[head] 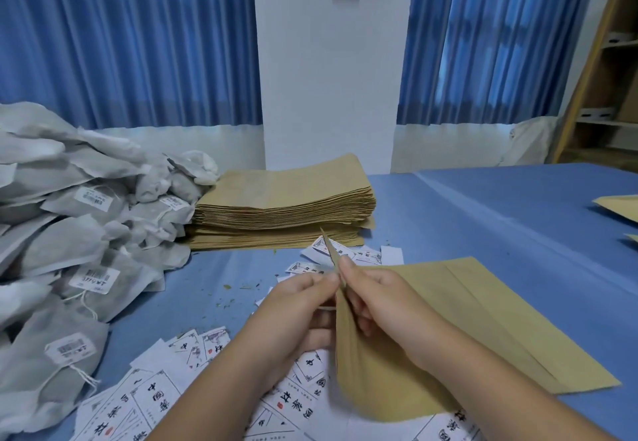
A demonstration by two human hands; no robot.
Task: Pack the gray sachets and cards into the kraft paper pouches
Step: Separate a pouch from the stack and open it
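Head view, centre frame: left hand (pixel 293 313) and right hand (pixel 383 302) both pinch the kraft pouch (pixel 466 319) at its mouth; best to part the lips wide before reaching for gray sachets (pixel 69 243) at left

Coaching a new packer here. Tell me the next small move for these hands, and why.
Probably pull the two pinched sides apart to open the mouth. The left hand and right hand both pinch the top edge of one kraft pouch, which looks flat and closed. Neither hand holds a gray sachet or card yet; those lie nearby.
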